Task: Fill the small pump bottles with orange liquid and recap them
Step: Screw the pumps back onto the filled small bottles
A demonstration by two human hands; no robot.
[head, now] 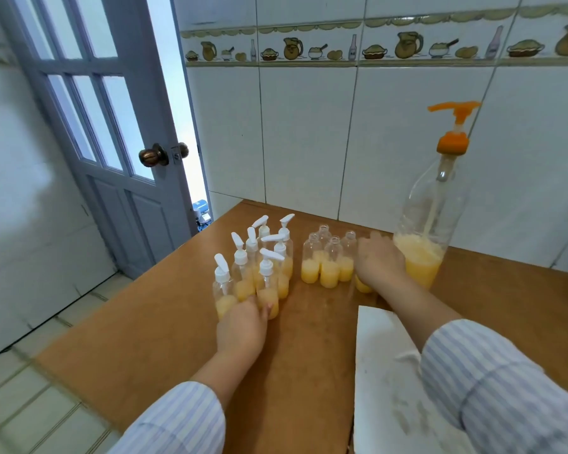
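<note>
2 hands grip bottles — left hand a capped bottle, right hand an uncapped bottle.

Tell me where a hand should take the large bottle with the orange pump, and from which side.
Grip the large bottle around its clear, roughly cylindrical body above the liquid line, not by the thin pump neck. Come from its right, probably: the right hand and uncapped small bottles crowd its left, and the tiled wall stands behind.

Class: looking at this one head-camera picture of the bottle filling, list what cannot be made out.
- Head view: right hand covers the small bottle; its neck and grip stay hidden.
- Left hand: fingertips hidden among the capped bottles.
- White sheet: blurred and cut off by the bottom edge.
</note>
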